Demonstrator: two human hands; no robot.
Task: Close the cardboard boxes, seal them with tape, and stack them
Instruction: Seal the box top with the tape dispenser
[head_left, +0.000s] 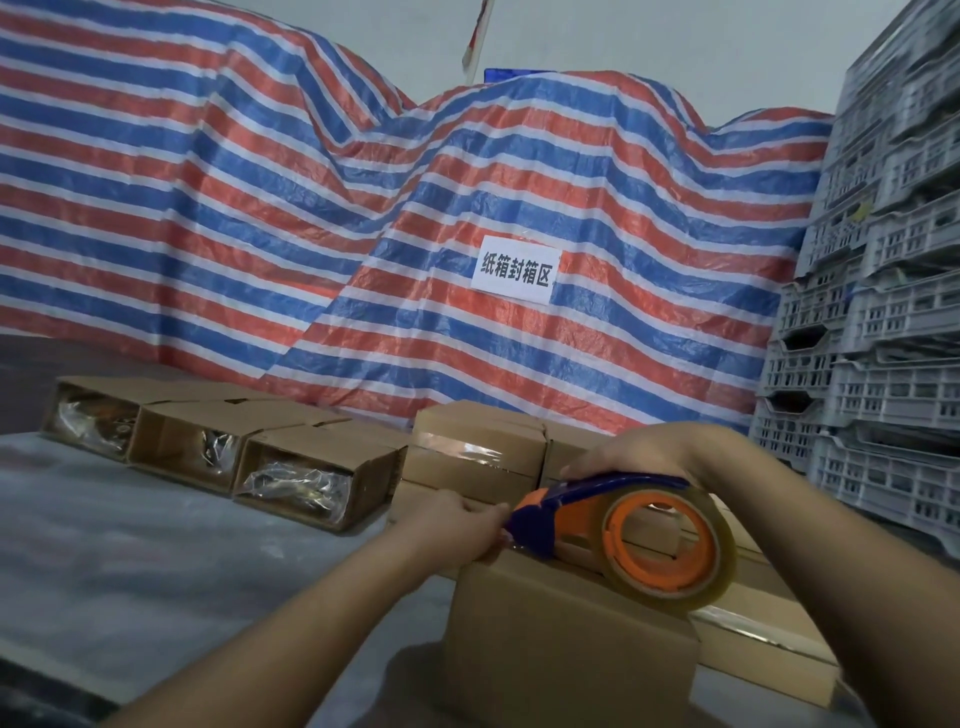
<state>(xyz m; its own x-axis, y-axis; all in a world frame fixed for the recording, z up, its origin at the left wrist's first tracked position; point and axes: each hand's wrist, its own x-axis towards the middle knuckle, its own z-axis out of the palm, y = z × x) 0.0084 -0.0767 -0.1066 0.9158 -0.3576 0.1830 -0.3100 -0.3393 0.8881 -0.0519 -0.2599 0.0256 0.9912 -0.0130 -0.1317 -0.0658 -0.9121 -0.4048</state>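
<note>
Both hands are working at the far left end of the cardboard box that is sitting at the near edge of the tabletop, just in front of the person. Right hand is curling its grip over the blue spine of the tape dispenser, whose orange hub and clear roll are resting on the box top. Left hand is pressing its fingertips down at the dispenser's nose, apparently pinning the loose tape end to the box's far left corner; whether the fingers are pinching the tape or only pressing it is hard to tell.

What the coming pull turns on is this: the box's long axis, and with it the flap seam, is running from that pinned corner towards the near right, under the roll and towards the right forearm. So the dispenser is likely needing to travel back along the seam towards the person, with the left hand anchoring the start.

Sealed boxes are standing stacked just behind, and three open boxes are waiting in a row towards the far left of the tabletop.
</note>
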